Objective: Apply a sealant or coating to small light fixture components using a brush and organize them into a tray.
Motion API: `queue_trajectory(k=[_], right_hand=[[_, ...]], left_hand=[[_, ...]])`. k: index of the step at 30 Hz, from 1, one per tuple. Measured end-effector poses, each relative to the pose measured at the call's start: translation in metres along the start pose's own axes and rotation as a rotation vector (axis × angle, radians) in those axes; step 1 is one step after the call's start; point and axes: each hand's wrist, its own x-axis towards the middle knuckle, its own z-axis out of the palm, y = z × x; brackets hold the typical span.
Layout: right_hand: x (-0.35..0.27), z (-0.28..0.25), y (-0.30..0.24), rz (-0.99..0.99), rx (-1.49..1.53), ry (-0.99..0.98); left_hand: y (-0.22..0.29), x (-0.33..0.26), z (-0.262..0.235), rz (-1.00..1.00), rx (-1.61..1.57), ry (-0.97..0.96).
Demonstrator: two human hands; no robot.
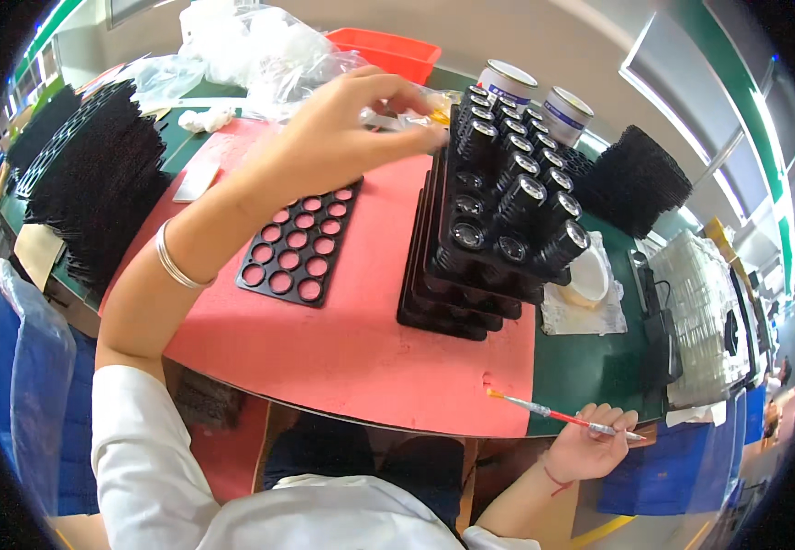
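Note:
My left hand [347,124] reaches over the table, thumb and fingers apart with a gap between them. Its thumb tip comes close to the far left side of a stack of black trays [457,298]; I cannot tell whether it touches. The top tray carries several black cylinders [518,197] with shiny round ends, some standing higher than others. In my right hand [590,445], low at the table's front edge, is a thin paintbrush [567,419] with a red handle and orange bristles pointing left. A flat black tray with round holes [297,240] lies beneath my left forearm.
A pink mat [324,357] covers much of the green table [581,367]. Black tray stacks stand at left [95,192] and right [638,179]. Two cans [509,81], a red bin [388,53] and clear plastic bags [260,55] are behind. A whitish dish [588,280] sits right.

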Motion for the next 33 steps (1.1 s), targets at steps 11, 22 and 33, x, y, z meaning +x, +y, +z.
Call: queue_trajectory(k=[11,22,33], right_hand=[[0.026,0.001,-0.015,-0.187,-0.168,0.129],[0.100,0.017,-0.003,-0.270,-1.305,-0.278],[0.100,0.018,0.015,-0.304,-1.353,-0.252]], left_hand=[[0.024,0.007,0.019,0.252,0.144,0.231],[0.052,-0.117,0.064,0.514,-0.126,-0.336],[0.035,-0.114,0.069,0.177,-0.370,-0.496]])
